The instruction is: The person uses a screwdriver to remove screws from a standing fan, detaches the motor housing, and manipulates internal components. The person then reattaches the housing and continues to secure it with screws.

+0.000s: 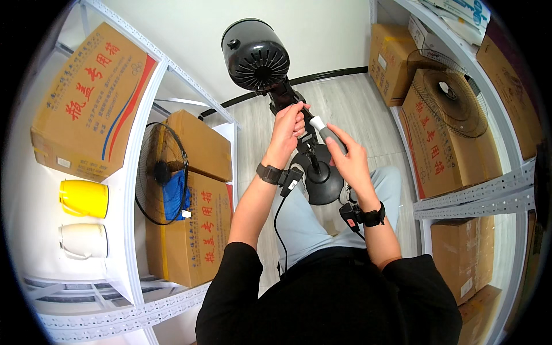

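Observation:
A black pedestal fan without its grilles stands between my feet. Its slotted motor housing is at the top of its neck, and its round base is on the floor. My left hand is closed with curled fingers against the neck; what they grip is hidden. In my right hand is a screwdriver with a grey and white handle, pointed up and left toward the neck. Its shaft barely shows beside my left fingers.
On the left shelf are cardboard boxes, a round black wire grille, a blue cloth, a yellow jug and a white jug. Another wire grille leans on boxes along the right shelf. A white wall stands ahead.

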